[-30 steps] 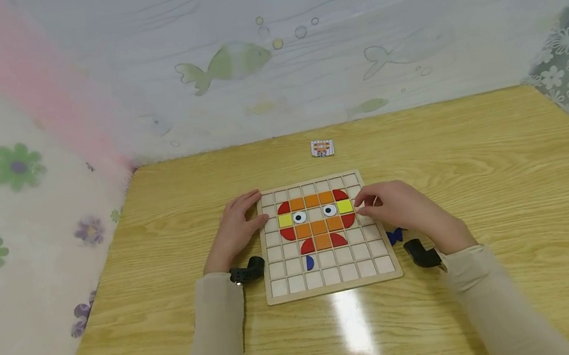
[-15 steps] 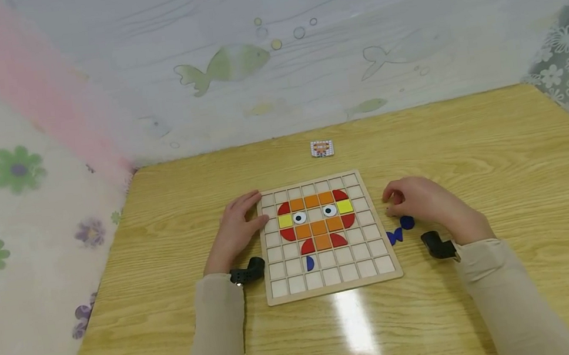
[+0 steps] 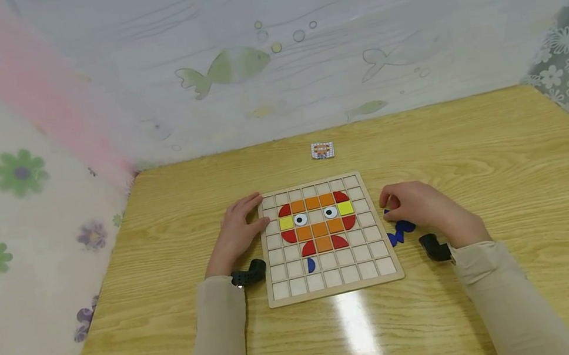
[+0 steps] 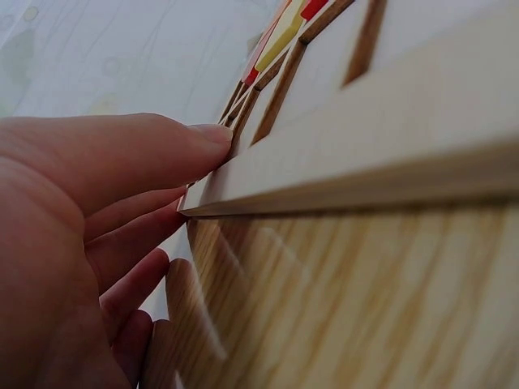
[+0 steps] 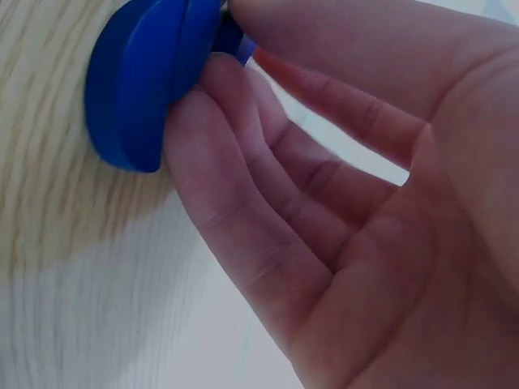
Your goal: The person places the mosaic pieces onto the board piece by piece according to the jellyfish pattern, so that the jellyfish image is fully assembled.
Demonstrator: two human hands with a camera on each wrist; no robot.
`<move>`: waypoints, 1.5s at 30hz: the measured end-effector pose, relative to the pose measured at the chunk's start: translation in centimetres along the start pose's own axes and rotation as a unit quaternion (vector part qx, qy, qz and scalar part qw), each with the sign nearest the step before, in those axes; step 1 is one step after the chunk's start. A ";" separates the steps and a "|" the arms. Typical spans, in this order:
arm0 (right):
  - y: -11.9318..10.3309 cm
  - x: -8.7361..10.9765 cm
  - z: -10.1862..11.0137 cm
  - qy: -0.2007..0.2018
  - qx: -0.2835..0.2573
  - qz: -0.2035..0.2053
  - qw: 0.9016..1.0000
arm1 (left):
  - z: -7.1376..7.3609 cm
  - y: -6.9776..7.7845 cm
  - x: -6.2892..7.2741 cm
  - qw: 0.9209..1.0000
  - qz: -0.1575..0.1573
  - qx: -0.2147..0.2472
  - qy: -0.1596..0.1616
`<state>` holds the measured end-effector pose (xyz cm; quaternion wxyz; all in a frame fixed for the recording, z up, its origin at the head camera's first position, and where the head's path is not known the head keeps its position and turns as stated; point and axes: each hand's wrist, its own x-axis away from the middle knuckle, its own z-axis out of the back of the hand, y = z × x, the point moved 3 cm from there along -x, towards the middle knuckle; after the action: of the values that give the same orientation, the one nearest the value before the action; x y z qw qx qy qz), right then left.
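A square wooden grid board [image 3: 386, 251] carries red, orange and yellow flat pieces and two eye discs [image 3: 300, 220]. A blue half-round piece [image 3: 311, 265] lies low on the grid. At the board's left side, my left hand [image 3: 240, 230] rests its straight thumb on the rim, its fingers along the outer edge. Right of the board, my right hand [image 3: 418, 202] pinches a small blue piece [image 3: 387, 216] between thumb and fingertips; its shape is mostly hidden. Just below these fingers lie several more blue pieces [image 3: 400, 237], and a thick blue piece [image 5: 130, 89] touches them in the right wrist view.
A small picture card [image 3: 322, 150] with a similar coloured pattern lies behind the board. The wood-grain table [image 3: 202, 199] runs back to a wall [image 3: 313, 67] painted with fish. Black wrist cameras [image 3: 434, 248] sit low beside both hands.
My right hand has moved from the board's right edge out to the blue pieces, where a blue piece now shows at its fingertips. The left hand keeps its place on the rim.
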<state>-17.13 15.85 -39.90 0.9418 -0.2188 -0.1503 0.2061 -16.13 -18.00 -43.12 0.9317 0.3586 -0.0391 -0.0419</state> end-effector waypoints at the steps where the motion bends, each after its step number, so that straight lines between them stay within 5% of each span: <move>1: 0.0 0.0 0.0 0.003 0.004 0.000 1.000 | 0.0 0.0 0.0 1.000 0.000 0.000 0.000; 10: -0.3 0.1 0.3 0.030 0.028 -0.009 0.999 | -0.1 0.0 -0.1 1.000 -0.005 -0.009 0.000; 20: -1.9 -0.4 0.0 0.050 0.031 0.031 0.998 | -0.1 0.2 0.1 1.000 0.006 -0.008 0.000; 37: -7.9 -0.6 -3.1 0.010 0.018 0.124 0.992 | -0.1 0.0 -0.1 1.000 0.012 0.000 -0.002; 45: -10.7 -0.1 -4.2 -0.018 -0.036 0.165 0.985 | 0.0 0.0 -0.2 1.000 0.012 -0.005 0.000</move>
<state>-12.22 5.59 -38.44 0.8835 -0.2701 -0.1366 0.3574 -16.36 -17.98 -43.09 0.9341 0.3531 -0.0431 -0.0307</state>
